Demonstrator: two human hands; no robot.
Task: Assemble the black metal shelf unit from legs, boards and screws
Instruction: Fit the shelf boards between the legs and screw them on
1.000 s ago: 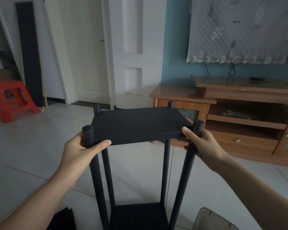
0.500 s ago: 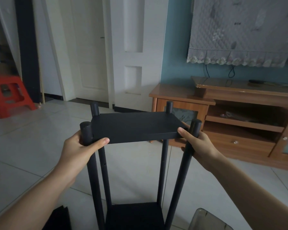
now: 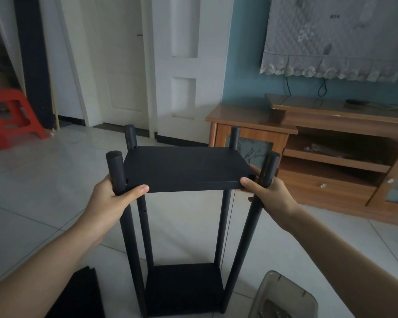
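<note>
hands (image 3: pixel 112 198) bare | forearms bare | no sleeves, rings, watch visible

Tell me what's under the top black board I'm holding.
Under the top board: four legs run down to a lower board near the tiled floor. Any screws beneath the top board are hidden.

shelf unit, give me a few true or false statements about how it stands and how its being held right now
1. The upper board sits among four legs, whose tops stand above it. True.
2. Only the left hand touches the unit. False: the right hand grips the near right leg and board corner too.
3. A lower board sits near the legs' feet. True.
4. The red stool stands on the wooden cabinet. False: it stands on the floor, far left.
</note>
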